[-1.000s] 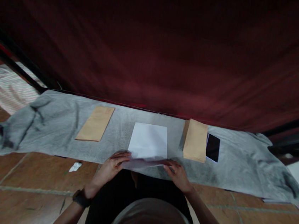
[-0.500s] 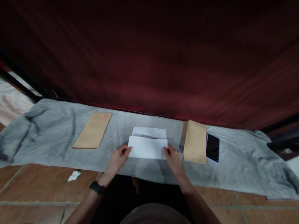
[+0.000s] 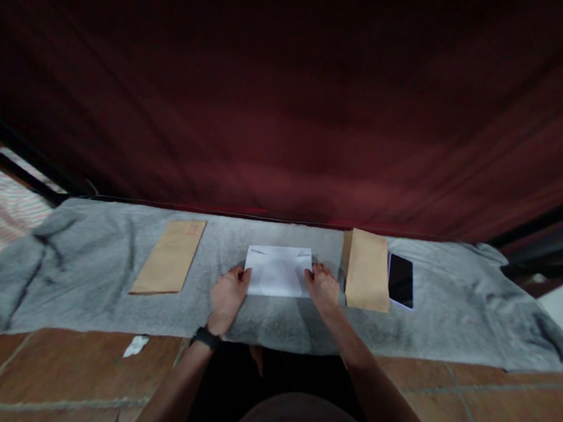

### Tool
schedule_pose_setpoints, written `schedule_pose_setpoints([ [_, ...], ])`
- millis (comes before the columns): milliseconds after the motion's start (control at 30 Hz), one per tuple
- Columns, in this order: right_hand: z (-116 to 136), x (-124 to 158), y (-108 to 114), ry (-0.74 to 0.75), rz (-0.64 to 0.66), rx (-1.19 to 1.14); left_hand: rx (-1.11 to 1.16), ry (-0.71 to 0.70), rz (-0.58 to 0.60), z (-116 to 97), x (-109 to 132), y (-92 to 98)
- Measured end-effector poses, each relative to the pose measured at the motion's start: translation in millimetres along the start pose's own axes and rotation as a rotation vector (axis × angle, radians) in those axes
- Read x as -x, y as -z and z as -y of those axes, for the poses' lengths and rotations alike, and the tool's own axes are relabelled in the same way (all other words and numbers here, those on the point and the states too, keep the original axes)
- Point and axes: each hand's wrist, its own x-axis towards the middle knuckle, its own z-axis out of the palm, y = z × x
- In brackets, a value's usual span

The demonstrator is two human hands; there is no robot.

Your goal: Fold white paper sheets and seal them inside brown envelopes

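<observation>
A folded white sheet of paper lies on the grey cloth in front of me, with small slanting marks near its two upper corners. My left hand pinches its left edge between thumb and curled fingers. At the opposite edge, my right hand grips the paper, its thumb on top. A brown envelope lies left of my left hand. Just beyond my right hand sits a stack of brown envelopes.
A phone with a dark screen lies right of the envelope stack. The grey cloth covers a long narrow surface. Behind it hangs a dark red curtain. A crumpled white scrap is on the tiled floor.
The paper's front panel, held lower with a strip showing behind it, now lies up against the back part near its top edge. Both hands stay at the sides.
</observation>
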Motion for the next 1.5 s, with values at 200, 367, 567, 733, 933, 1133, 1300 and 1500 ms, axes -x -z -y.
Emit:
schedule_pose_setpoints([
  [200, 4, -20, 1, -0.008, 0.001, -0.013, -0.064, -0.001, -0.044, -8, -15, -4.2],
  [367, 8, -29, 2, -0.028, 0.026, -0.005, -0.119, 0.01, -0.05, -12, -22, -7.4],
  [567, 6, -30, -2, -0.033, -0.066, -0.022, -0.162, 0.009, -0.077, -12, -23, -17.5],
  [733, 23, -23, -11, 0.146, -0.174, -0.128, -0.197, -0.012, -0.112, -10, -23, -24.8],
  [933, 52, -8, -37, 0.376, -0.08, -0.129, -0.198, -0.016, -0.109, -10, -25, -25.3],
  [1133, 52, -5, -48, 0.352, -0.074, -0.081, -0.207, -0.053, -0.178, -13, -21, -21.7],
  [1300, 50, -5, -46, 0.351, -0.038, -0.065, -0.132, -0.385, -0.315, -39, -10, -35.1],
  [1500, 48, -4, -43, 0.389, 0.046, -0.02, -0.05, -0.603, -0.148, -64, -6, -71.7],
])
